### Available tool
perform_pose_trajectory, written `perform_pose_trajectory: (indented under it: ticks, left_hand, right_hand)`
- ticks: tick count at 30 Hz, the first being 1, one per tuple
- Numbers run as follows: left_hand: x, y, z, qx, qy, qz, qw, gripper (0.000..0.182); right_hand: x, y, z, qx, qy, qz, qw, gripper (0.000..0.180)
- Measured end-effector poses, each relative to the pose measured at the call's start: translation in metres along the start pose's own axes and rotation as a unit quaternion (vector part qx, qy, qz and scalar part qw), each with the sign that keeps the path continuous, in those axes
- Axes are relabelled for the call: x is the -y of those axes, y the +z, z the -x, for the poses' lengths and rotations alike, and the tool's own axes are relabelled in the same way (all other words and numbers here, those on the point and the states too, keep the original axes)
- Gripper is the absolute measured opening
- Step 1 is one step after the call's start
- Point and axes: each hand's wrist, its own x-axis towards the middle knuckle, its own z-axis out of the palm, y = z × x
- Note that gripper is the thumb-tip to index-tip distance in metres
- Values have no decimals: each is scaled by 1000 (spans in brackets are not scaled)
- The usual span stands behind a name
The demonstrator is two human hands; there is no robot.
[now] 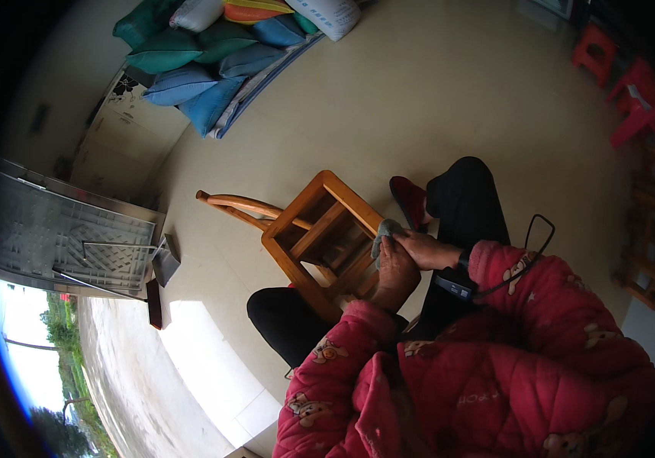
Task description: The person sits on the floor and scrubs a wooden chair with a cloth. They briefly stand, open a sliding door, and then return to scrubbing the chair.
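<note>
A wooden chair [291,264] stands tilted between my knees, with its square frame and inner crossbars turned towards me. Curved wooden bars [236,201] stick out from its far left side. At the frame's right-hand rail, a grey-green cloth [387,230] is bunched under my fingers. My right hand [431,251] grips the cloth from the right. Just below it, my left hand [399,273] has its fingertips on the same cloth. The two hands touch, and they partly hide the rail.
Stuffed sacks [181,86] are piled at the upper left. A long-handled dustpan [166,260] and a broom [154,303] are by the doorway. Red plastic stools [593,54] and wooden furniture [650,246] line the right. A black cable loop [542,229] rises beside my right sleeve.
</note>
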Motion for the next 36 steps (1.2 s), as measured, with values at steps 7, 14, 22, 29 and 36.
perform_pose_trajectory:
  ticks: [7, 14, 22, 29, 36]
  left_hand:
    - [-11, 25, 15, -4, 30, 53, 998, 69]
    - [-19, 14, 21, -24, -31, 176, 984, 67]
    - [0, -23, -2, -9, -67, 133, 989, 70]
    - [30, -25, -27, 0, -165, 195, 967, 73]
    - [79, -9, -53, -95, -135, 249, 954, 76]
  right_hand:
    - [12, -17, 28, 100, 41, 25, 994, 47]
    - [20, -17, 39, 58, 60, 15, 996, 43]
    - [-22, 27, -12, -60, 22, -122, 991, 40]
    - [-19, 17, -58, -62, -16, -35, 997, 42]
    - [24, -29, -90, 34, 50, 45, 997, 48]
